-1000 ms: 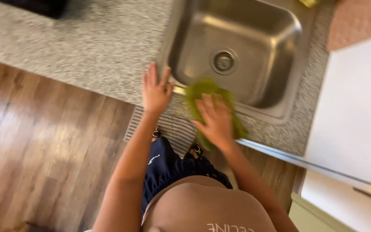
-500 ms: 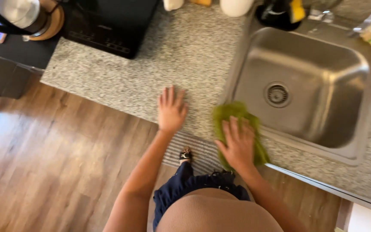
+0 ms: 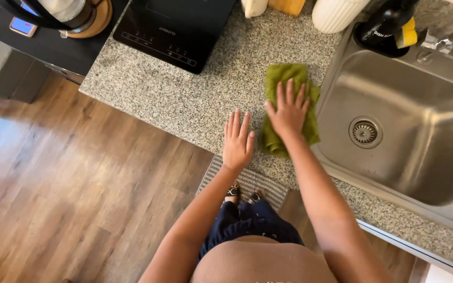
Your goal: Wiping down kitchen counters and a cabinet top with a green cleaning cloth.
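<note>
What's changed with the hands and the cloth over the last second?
The right hand slid the green cloth from the sink's front rim leftward onto the granite counter. The left hand shifted left too, still flat on the counter. No grip changed.

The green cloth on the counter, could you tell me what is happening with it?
A person's right hand presses flat on the green cloth, which lies on the speckled countertop just left of the steel sink. The left hand rests palm down on the bare counter beside it.
</note>
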